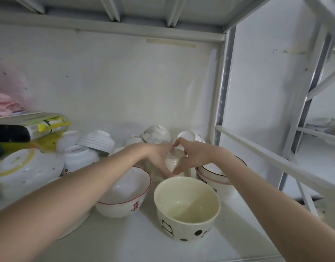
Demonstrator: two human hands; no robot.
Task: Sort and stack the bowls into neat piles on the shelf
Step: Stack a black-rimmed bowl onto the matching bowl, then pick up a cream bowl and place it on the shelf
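Observation:
A small white upturned bowl (173, 159) stands mid-shelf, and both hands clasp it: my left hand (156, 157) on its left side, my right hand (193, 157) on its right. In front of it sits an upright cream bowl with black dots (187, 207). Left of that is an upright white bowl with a red rim and red character (125, 193), partly under my left forearm. Behind my right wrist is a stack of black-rimmed bowls (214, 173). Upturned white bowls (157, 136) crowd the back.
More upturned bowls lie at the left: a yellow-ringed one (28, 169), a ribbed one (95, 140), a plain one (80, 159). Yellow-green packages (44, 125) and pink cloth (6, 106) fill the far left. A shelf post (222, 95) stands at the right; another shelf board is overhead.

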